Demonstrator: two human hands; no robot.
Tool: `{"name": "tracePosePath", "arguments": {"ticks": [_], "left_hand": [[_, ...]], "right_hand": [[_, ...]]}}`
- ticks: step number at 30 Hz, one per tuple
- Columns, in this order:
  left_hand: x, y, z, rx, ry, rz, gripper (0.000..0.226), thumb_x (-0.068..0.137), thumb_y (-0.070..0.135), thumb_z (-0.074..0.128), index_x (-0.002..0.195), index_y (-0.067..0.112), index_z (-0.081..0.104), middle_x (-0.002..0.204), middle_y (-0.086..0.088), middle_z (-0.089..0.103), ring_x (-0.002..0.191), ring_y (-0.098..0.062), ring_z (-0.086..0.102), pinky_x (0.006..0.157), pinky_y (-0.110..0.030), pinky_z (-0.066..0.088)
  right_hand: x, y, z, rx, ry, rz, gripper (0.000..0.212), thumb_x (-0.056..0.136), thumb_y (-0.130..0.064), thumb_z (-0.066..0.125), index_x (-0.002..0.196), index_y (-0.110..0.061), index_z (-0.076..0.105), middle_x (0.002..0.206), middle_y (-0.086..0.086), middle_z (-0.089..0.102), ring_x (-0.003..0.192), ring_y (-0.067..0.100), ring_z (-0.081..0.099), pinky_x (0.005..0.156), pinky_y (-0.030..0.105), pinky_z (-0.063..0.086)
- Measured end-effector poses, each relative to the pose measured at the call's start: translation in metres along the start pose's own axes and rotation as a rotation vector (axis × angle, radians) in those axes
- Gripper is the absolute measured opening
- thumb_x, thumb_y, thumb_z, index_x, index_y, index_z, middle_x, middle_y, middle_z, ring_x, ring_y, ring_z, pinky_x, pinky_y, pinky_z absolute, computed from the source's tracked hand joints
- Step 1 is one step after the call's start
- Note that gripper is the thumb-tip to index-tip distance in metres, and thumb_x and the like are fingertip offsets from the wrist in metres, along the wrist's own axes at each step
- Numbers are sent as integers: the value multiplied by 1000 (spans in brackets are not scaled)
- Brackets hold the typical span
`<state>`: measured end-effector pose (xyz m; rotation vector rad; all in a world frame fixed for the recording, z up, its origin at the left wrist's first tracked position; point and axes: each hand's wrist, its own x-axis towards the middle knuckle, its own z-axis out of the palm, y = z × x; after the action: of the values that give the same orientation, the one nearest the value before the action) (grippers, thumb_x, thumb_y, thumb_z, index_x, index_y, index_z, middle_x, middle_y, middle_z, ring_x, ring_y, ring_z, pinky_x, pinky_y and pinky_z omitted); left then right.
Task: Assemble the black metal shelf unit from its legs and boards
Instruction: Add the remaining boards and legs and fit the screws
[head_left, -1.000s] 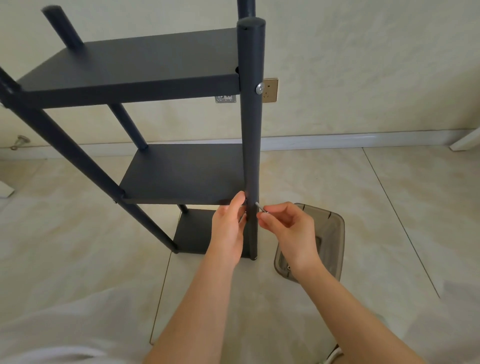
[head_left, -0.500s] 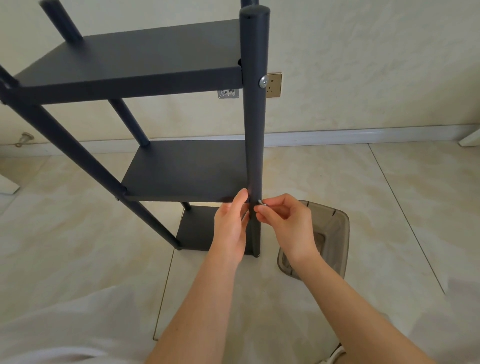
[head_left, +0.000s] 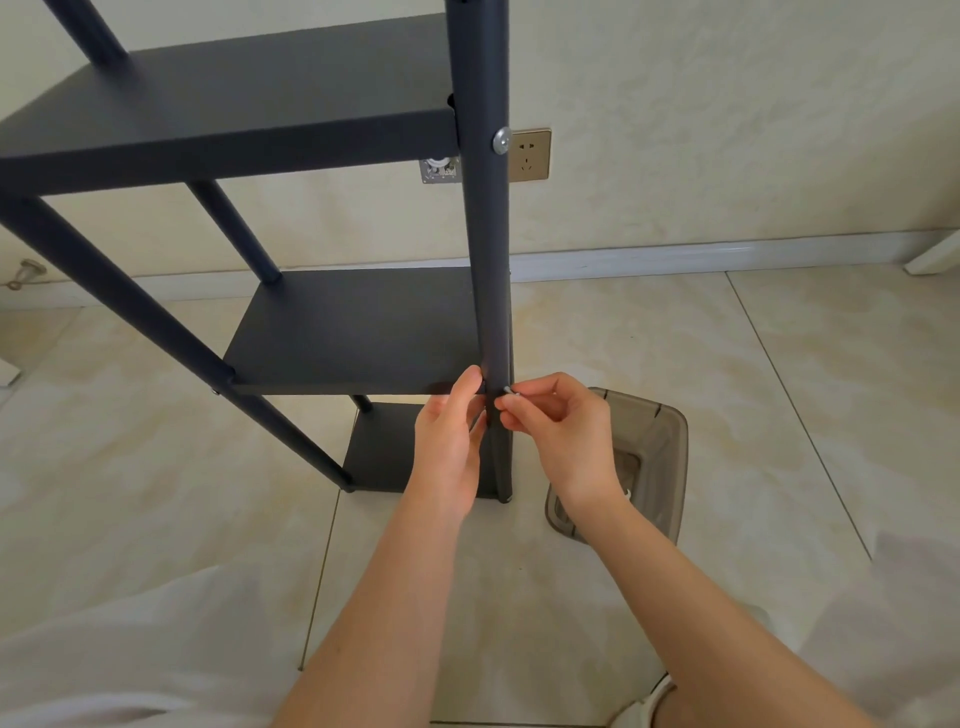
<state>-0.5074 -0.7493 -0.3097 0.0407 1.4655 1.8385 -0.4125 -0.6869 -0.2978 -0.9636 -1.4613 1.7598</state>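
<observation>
Both forearms extended, left hand (head_left: 449, 434) upright (fingers (head_left: 469, 382) straight), right hand (head_left: 566, 431) pinching a screw (head_left: 508, 389)

Soft, even light is filling the scene, leaving faint shadows. Wide-angle distortion is bending lines at the edges.
</observation>
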Motion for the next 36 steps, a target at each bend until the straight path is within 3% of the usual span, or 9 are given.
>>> {"name": "tracePosePath", "arguments": {"ticks": [9, 15, 22, 26, 31, 36], "left_hand": [[-1, 1, 0, 9, -16, 0, 28, 99, 33, 60, 116, 11, 64, 97, -1, 77, 94, -12, 74, 87, -27, 50], [0, 1, 1, -2, -10, -12, 26, 97, 33, 62, 114, 14, 62, 89, 4, 77, 90, -11, 74, 85, -25, 49], [-2, 1, 1, -6, -25, -4, 23, 99, 33, 60, 112, 15, 63, 93, 4, 77, 92, -11, 74, 77, -19, 51], [-3, 3, 2, -5, -26, 3, 22, 100, 31, 59, 114, 15, 63, 97, 4, 77, 96, -9, 73, 86, -24, 48], [-2, 1, 5, 26, 11, -3, 19, 100, 34, 60, 112, 19, 64, 98, 7, 77, 98, -7, 72, 94, -26, 48], [-4, 2, 2, 72, 54, -21, 36, 97, 37, 64, 125, 15, 61, 118, 0, 72, 116, -13, 65, 110, -33, 42]], "right_hand": [[2, -5, -2, -37, -3, 25, 13, 83, -11, 77, 88, -10, 65, 77, 1, 76, 70, 13, 74, 69, 21, 59], [9, -9, -2, -221, -40, -24, 12, 83, -16, 77, 82, -14, 65, 78, 2, 73, 71, 13, 70, 73, 26, 60], [13, -11, -11, -180, -156, 1, 9, 85, -12, 75, 89, -12, 67, 78, 1, 75, 74, 14, 73, 75, 26, 60], [15, -13, -18, -135, -231, 9, 8, 90, -7, 68, 91, -15, 70, 84, 4, 76, 78, 16, 74, 77, 25, 60], [18, -13, -16, -247, -191, -12, 3, 89, -11, 70, 92, -13, 71, 87, 5, 74, 81, 17, 72, 84, 33, 60], [24, -18, -15, -409, -210, -95, 35, 90, -17, 70, 123, -22, 60, 111, -3, 65, 97, 12, 62, 77, 10, 49]]}}
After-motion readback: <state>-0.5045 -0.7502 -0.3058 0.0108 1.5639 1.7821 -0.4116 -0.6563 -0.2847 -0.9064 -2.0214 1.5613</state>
